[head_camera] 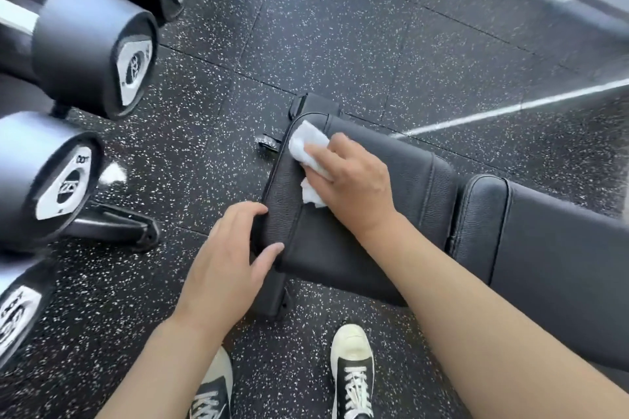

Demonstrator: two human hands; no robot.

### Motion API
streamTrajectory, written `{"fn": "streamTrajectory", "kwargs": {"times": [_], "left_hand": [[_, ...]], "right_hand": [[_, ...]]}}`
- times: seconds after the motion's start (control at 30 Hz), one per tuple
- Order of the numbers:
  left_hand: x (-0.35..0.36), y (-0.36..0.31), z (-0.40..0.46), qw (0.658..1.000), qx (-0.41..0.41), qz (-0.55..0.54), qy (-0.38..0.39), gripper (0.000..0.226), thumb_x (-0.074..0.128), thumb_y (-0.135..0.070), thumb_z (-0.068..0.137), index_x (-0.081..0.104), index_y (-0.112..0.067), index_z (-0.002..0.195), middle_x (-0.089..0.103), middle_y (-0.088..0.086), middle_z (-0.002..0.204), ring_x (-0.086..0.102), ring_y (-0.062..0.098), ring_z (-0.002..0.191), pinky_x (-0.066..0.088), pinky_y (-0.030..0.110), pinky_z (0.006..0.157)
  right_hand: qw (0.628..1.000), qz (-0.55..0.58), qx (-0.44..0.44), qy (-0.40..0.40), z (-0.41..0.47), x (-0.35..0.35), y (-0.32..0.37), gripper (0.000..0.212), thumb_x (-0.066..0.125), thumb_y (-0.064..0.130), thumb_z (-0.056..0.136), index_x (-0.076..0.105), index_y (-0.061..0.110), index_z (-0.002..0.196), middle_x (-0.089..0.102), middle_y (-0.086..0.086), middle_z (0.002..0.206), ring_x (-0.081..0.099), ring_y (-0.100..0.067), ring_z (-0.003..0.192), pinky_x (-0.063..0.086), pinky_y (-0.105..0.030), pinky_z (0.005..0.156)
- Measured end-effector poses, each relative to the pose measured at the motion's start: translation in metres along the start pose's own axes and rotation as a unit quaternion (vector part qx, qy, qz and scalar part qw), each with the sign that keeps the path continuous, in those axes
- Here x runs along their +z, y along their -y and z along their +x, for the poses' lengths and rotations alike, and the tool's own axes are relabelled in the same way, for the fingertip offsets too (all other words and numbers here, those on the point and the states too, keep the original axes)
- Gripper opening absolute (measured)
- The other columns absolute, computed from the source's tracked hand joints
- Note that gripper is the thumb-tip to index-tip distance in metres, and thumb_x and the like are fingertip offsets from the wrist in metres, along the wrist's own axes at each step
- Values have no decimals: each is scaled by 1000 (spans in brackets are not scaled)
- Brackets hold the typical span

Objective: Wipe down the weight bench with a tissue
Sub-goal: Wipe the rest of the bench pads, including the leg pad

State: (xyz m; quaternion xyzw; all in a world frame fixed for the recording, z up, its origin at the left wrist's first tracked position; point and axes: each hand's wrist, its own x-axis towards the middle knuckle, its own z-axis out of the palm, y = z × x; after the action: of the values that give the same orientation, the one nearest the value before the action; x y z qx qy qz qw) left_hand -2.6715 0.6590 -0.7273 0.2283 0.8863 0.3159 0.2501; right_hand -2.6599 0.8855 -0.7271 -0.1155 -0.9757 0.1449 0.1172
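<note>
A black padded weight bench (391, 224) runs from the centre to the right edge, its seat pad near me and the back pad (551, 241) to the right. A crumpled white tissue (308, 146) lies on the far left corner of the seat pad. My right hand (354, 184) presses flat on the tissue with straight fingers. My left hand (231, 255) rests on the seat pad's near left edge, its fingers loosely bent over the side and the thumb on top.
Several black dumbbells (92, 48) on a rack (115, 224) crowd the left side. Speckled black rubber floor (340, 27) spreads behind the bench, with a white line (510, 109) at right. My two sneakers (352, 371) stand just in front of the bench.
</note>
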Motion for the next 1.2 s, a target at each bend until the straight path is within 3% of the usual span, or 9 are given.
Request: {"fn": "streamTrajectory", "kwargs": {"times": [0.17,0.33,0.5,0.7,0.87,1.2], "left_hand": [[1,-17,39,1000,22,17,-9,60,67,-33,96,39,-30,149,44,-12,144,48,14,132,44,38,110],[17,-42,81,998,26,54,-31,58,58,-22,100,40,-19,155,36,7,156,40,30,142,38,47,116],[43,-56,92,991,44,105,-67,61,59,-31,100,37,-20,156,21,19,165,30,41,144,34,58,116],[57,-57,89,985,15,138,-99,67,46,-47,94,34,-29,157,19,12,168,36,42,141,46,65,100],[58,-56,90,985,14,135,-104,66,47,-46,93,35,-30,156,21,10,167,35,42,141,46,67,99],[61,-57,93,983,6,149,-109,65,44,-39,93,36,-26,157,23,13,166,38,44,137,48,65,96]], "right_hand": [[993,3,116,-22,25,7,-4,10,71,27,89,72,17,92,56,-4,83,58,-25,72,40,-35,57],[997,18,72,-33,-28,0,-7,9,68,21,90,74,17,94,53,-5,76,52,-26,65,46,-39,54],[995,6,92,-46,-70,-19,-42,9,67,19,93,75,16,96,52,-4,74,50,-26,63,48,-42,54],[984,-10,164,-63,-78,-31,-90,16,68,23,91,74,17,105,53,-5,81,52,-25,68,48,-42,57],[965,-11,247,-89,-59,-18,-72,19,68,23,85,73,15,102,51,-4,79,46,-23,65,38,-37,54],[984,1,166,-62,-7,3,-46,15,64,28,89,71,16,96,56,-3,83,51,-25,68,42,-39,55]]}}
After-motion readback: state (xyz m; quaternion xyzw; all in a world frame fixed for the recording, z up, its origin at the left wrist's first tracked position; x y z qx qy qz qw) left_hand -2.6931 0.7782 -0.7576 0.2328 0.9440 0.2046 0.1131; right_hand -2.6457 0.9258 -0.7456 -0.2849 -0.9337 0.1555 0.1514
